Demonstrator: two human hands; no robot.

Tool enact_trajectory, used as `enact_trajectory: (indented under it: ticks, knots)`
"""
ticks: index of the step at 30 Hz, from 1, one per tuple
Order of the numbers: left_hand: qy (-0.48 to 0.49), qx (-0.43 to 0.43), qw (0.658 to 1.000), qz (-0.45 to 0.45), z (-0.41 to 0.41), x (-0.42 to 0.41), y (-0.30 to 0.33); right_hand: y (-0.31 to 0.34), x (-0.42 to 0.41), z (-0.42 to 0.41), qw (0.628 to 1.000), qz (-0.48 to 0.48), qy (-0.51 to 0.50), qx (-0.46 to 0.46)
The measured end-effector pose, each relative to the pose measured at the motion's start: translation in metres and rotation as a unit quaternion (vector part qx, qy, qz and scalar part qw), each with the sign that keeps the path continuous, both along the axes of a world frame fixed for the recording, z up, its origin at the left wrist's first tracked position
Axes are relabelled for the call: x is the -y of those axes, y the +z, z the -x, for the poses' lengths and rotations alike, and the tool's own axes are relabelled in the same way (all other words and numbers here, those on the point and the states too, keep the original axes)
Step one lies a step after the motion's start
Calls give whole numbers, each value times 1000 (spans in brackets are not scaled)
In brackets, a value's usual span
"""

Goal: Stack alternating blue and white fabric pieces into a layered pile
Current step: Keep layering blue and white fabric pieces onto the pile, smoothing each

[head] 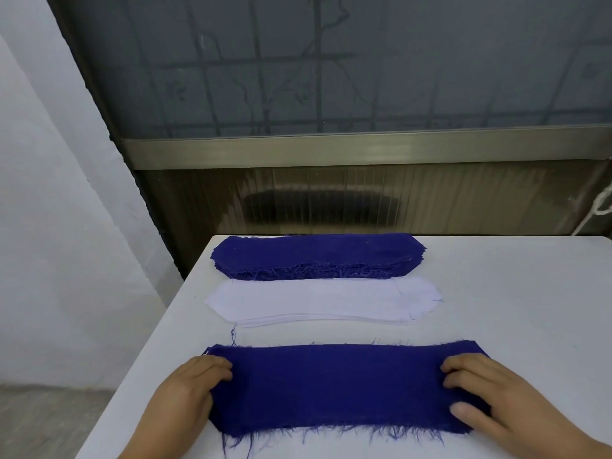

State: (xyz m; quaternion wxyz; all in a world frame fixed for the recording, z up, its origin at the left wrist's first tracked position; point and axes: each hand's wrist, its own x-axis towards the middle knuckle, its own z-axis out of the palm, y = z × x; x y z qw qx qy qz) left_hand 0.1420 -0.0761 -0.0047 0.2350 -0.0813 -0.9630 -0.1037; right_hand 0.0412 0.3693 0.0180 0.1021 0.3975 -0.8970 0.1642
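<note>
A blue fabric piece (334, 385) with frayed edges lies flat near the front of the white table (513, 293). My left hand (188, 389) rests on its left end, fingers curled at the edge. My right hand (490, 395) presses on its right end, thumb lying flat on the cloth. A sliver of white shows under the blue piece's far edge. Behind it lies a stack of white fabric pieces (321, 301), and behind that a stack of blue fabric pieces (314, 255) at the table's far edge.
The table's left edge drops to a grey floor (49, 422) beside a white wall (49, 193). A window with a metal frame (331, 147) stands right behind the table. A white cord (596, 207) hangs at the far right.
</note>
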Motion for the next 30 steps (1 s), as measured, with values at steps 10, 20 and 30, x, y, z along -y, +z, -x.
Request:
enact_trajectory:
  ticks: [10, 20, 30]
  knots:
    - [82, 135, 986, -60, 25, -7, 37, 6, 13, 20, 994, -45, -98, 16]
    - [61, 130, 983, -112, 68, -89, 4, -3, 21, 46, 986, -64, -137, 71]
    - [-37, 94, 984, -145, 142, -142, 12, -4, 81, 117, 983, 19, -123, 133]
